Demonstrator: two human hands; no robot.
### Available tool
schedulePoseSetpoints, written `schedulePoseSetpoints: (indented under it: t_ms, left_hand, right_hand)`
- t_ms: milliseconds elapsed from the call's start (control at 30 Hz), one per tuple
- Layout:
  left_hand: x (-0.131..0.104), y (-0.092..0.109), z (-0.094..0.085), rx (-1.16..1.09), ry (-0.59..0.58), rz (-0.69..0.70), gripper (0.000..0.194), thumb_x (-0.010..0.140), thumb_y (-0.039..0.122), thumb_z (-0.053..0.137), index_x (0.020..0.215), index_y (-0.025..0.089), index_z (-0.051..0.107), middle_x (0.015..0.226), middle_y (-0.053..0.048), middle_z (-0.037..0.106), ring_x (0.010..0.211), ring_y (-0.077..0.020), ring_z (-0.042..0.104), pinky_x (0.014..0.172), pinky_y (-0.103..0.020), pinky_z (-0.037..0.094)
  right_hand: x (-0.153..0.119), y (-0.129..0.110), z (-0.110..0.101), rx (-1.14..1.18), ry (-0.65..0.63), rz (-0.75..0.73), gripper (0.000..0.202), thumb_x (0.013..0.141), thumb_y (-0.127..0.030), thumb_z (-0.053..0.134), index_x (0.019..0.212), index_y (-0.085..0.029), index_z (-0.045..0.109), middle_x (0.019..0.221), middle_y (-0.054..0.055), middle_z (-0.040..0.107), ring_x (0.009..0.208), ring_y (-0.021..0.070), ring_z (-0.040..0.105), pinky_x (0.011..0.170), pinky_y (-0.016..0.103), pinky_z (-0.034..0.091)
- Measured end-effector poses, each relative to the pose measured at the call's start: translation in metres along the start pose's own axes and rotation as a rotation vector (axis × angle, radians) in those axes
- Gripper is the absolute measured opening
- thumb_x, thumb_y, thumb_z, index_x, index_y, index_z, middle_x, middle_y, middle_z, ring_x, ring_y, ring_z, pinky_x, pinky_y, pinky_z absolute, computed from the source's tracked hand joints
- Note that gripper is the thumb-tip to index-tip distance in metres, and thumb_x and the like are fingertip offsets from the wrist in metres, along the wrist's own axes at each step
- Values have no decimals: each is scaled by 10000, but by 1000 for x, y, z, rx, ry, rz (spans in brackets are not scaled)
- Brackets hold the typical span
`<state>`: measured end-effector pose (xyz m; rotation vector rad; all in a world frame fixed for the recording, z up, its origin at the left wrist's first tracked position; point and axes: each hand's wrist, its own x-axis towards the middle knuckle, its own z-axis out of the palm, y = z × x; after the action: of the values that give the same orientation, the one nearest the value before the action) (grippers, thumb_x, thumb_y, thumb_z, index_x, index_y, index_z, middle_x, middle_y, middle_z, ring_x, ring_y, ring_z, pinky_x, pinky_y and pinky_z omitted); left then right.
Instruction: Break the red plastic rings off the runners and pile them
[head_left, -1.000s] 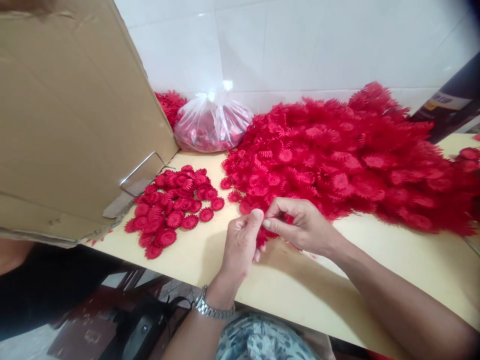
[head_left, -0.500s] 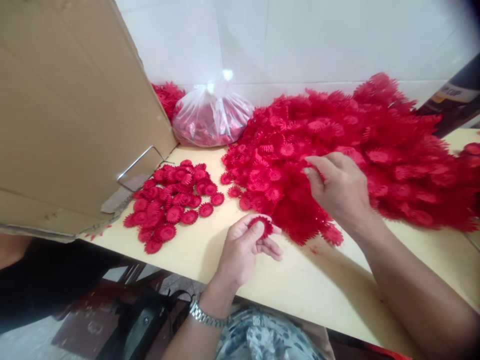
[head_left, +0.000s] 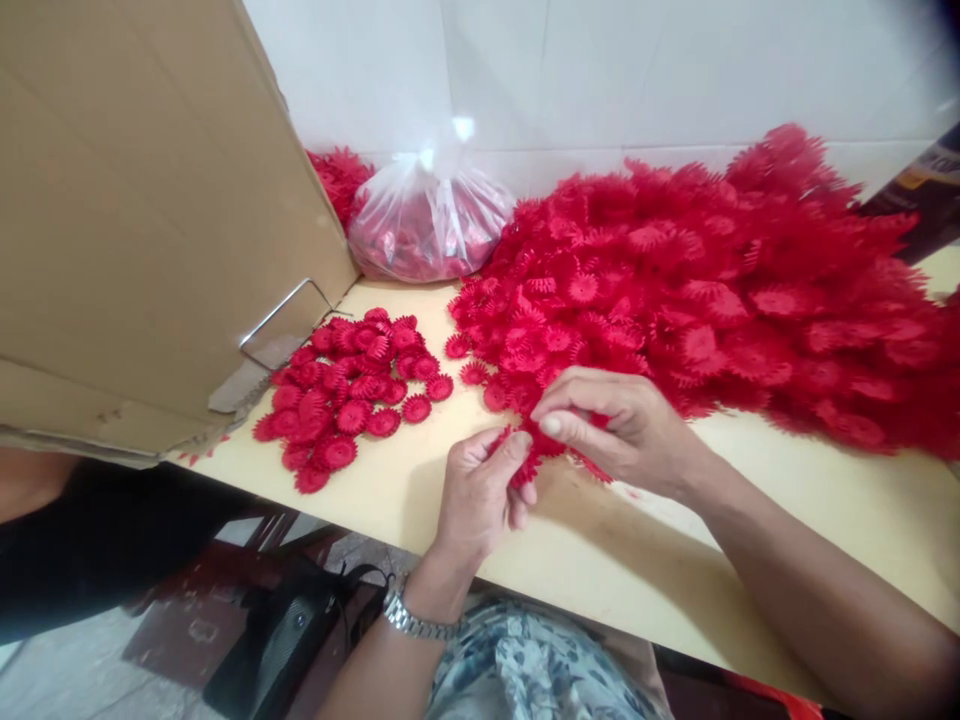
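Between the thumb and fingers of my left hand (head_left: pixel 476 490) is a red fringed disc (head_left: pixel 529 468), like an artificial flower piece, partly hidden by the thumb. My right hand (head_left: pixel 626 428) is just right of it, thumb and forefinger pinched close together at the disc's edge. Whatever that pinch holds is too small to make out. Behind both hands spreads a large heap of loose red fringed pieces (head_left: pixel 697 300). A smaller pile of thicker, compact red discs (head_left: pixel 352 415) lies on the table to the left of my left hand.
A cardboard box (head_left: pixel 150 220) with a bent metal wire (head_left: pixel 281 318) by its side stands on the left. Against the wall sits a tied plastic bag (head_left: pixel 431 225) of red pieces. A dark printed object (head_left: pixel 926 190) leans at far right. The table's (head_left: pixel 645 560) front edge is near me.
My right hand has come down and left from over the large heap to the disc in my left hand. The left hand keeps its hold, its fingers now more curled. The view has shifted slightly.
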<state>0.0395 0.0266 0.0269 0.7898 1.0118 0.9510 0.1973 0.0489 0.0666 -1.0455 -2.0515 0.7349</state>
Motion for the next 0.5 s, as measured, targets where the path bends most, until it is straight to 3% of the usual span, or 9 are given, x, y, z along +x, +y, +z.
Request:
schedulePoseSetpoints:
  t_ms: [133,267,400,500]
  left_hand:
    - [2,-2,-1,54,62,5,436,675,559,641,576,155,512,346,67,454,242,-41,353,241,-143,227]
    - [0,-7,-2,49,-2,56,461,783,558,523,577,145,511,380,41,491,254,-33,370,260,-134,239]
    - [-1,-8,-2,15,-140,78,295,766,440,616,773,148,575,520,27,593,354,-84,537,348,-170,417]
    - [-1,-6,-1,-1,-172,62,263,770,399,622,795,141,578,537,17,604,382,-114,580,376,-201,469]
  right_hand:
    - [-3,-1,12,187,-101,129,178,825,-351,591,810,-176,567,717,17,612,636,125,556,576,241,424]
    - [-3,3,14,307,-168,206,141,871,-290,507,781,-181,515,632,-6,601,575,113,548,538,227,408]
    - [-2,4,11,223,-75,224,163,869,-271,479,741,-174,504,591,-21,551,521,90,495,488,205,370]
    - [-2,4,12,114,15,232,184,859,-250,461,696,-172,493,570,-29,499,489,76,436,459,200,324]
